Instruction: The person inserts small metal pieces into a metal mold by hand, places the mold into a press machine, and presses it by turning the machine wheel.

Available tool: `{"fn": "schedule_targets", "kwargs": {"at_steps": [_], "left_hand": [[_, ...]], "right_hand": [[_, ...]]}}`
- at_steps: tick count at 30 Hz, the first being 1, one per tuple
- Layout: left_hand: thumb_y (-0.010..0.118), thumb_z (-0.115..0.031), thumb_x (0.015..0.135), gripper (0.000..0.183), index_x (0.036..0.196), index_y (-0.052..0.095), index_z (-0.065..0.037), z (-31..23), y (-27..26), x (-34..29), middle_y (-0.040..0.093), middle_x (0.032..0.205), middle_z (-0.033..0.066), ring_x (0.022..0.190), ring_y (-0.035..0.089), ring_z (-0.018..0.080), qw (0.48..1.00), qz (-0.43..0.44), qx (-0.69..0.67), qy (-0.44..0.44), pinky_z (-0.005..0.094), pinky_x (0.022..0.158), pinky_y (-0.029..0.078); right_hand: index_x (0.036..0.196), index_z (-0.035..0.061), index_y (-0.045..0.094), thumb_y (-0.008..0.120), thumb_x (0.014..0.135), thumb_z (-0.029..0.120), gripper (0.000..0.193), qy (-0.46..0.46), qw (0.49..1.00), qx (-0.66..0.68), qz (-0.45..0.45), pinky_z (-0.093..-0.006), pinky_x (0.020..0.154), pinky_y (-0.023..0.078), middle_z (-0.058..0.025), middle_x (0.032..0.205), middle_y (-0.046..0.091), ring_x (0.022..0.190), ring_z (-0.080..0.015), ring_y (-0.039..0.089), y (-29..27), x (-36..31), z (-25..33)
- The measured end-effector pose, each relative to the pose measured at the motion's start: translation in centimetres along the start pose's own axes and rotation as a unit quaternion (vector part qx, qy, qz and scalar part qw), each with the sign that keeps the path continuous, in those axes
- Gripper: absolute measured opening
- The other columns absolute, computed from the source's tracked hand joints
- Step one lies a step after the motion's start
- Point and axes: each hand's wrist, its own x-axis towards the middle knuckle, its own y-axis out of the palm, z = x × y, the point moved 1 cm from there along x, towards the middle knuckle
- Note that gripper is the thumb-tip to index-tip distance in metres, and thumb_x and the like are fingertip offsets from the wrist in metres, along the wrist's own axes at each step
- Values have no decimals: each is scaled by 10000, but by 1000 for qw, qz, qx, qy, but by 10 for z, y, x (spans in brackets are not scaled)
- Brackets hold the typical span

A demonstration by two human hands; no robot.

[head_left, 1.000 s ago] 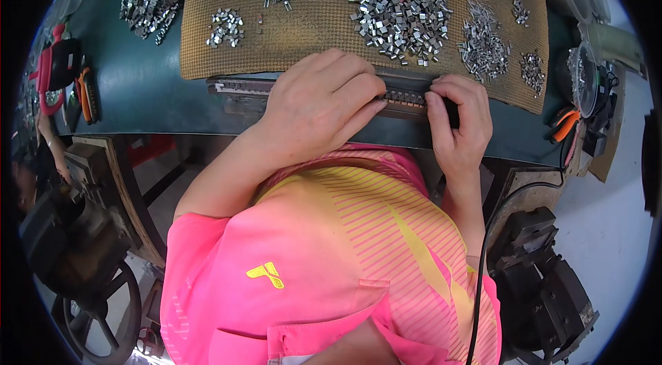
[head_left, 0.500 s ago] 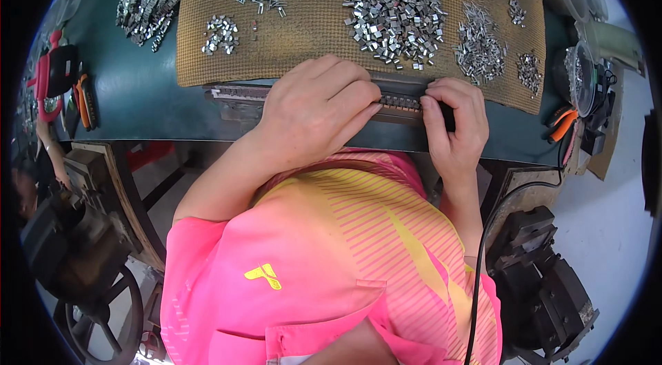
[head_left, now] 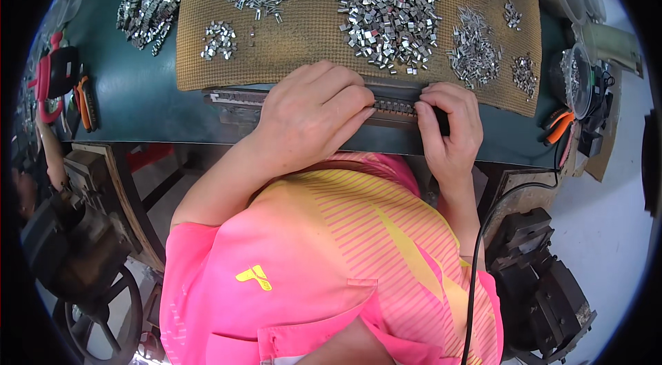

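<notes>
Fingers (head_left: 357, 97) of the left hand (head_left: 307, 108) lie together at the segmented metal row (head_left: 395, 107); the right hand's (head_left: 456, 120) thumb and fingertips nearly meet at its right end — clamped or not, cannot tell. Row sits along the dark fixture (head_left: 238, 98), near the mat (head_left: 296, 44). Advised: left hand braced, right pressure light and level.

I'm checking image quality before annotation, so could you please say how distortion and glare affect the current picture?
Head view: black surrounds the rounded fisheye image, and the brown mat's near edge looks bowed; head view: bright glints speckle the large central pile of metal pieces; head view: the left hand and right hand look fairly clear.
</notes>
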Motion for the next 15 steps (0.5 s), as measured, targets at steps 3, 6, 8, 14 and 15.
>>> {"fn": "schedule_targets", "kwargs": {"at_steps": [3, 6, 8, 14, 15], "left_hand": [[794, -63, 785, 178, 915, 673, -49, -2, -2, 0, 650, 918, 85, 795, 639, 271, 1000, 14, -5, -11, 373, 669, 515], [782, -66, 804, 177, 951, 686, -48, -2, -6, 1, 652, 936, 89, 820, 644, 280, 999, 39, -20, -29, 380, 688, 522], [777, -65, 813, 189, 981, 694, -47, -4, -9, 2, 654, 943, 90, 831, 645, 286, 998, 45, -29, -41, 383, 700, 526], [762, -63, 834, 238, 1068, 716, -58, -1, -14, 20, 659, 967, 90, 868, 652, 292, 996, 62, -17, -57, 386, 735, 537], [760, -63, 836, 246, 1078, 719, -64, 1, -13, 23, 659, 969, 89, 874, 651, 289, 996, 69, -1, -52, 386, 735, 538]], "right_hand": [[953, 46, 674, 784, 805, 7, 188, 9, 1000, 3, 10, -381, 792, 497, -96, 945, 701, 889, -287, 670, -3, 2, 1], [969, 45, 692, 778, 815, 13, 180, 18, 999, 3, 41, -381, 794, 513, -99, 967, 706, 903, -288, 674, -11, 8, 2], [991, 45, 707, 772, 823, 15, 183, 20, 998, -2, 61, -383, 800, 524, -101, 989, 710, 914, -289, 677, -14, 17, 3], [1086, 42, 730, 726, 826, 1, 263, -65, 984, -123, 112, -384, 859, 553, -80, 1124, 710, 989, -298, 674, -11, 37, 4], [1086, 42, 730, 726, 826, 1, 263, -66, 984, -122, 112, -384, 859, 553, -80, 1124, 710, 989, -298, 674, -13, 38, 3]]}}
